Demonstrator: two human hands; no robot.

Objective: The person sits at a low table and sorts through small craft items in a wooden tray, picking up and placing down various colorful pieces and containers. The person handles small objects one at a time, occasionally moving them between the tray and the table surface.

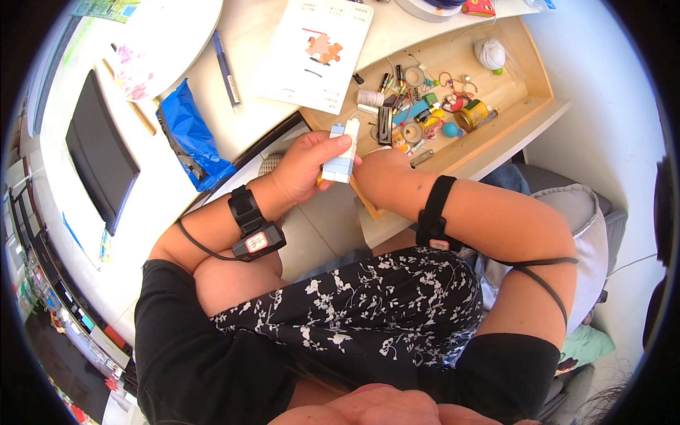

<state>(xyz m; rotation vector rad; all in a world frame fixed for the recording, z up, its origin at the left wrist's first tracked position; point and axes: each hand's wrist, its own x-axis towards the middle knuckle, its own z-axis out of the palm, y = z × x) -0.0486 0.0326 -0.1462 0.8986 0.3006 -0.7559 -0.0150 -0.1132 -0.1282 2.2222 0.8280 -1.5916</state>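
Observation:
My left hand [313,162] grips a small block of joined white and light-blue toy building bricks [340,151], thumb on top, over the gap beside an open wooden drawer [510,111]. A bit of yellow shows beneath the bricks. My right hand [378,166] is at the near left part of the drawer, close to the bricks; its fingers are mostly hidden, so what it holds cannot be seen. Small odds and ends lie just beyond it, among them a black stapler-like object [385,126], tape rolls [412,132], a blue ball [451,129] and a yellow tin [473,114].
Above the drawer, a white printed sheet [319,53] lies on the white desk [249,53]. Left of it are a dark blue pen-like stick [226,66], a blue plastic packet [191,133] and a black tablet-like panel [101,149]. A ball of white yarn [490,53] sits in the drawer.

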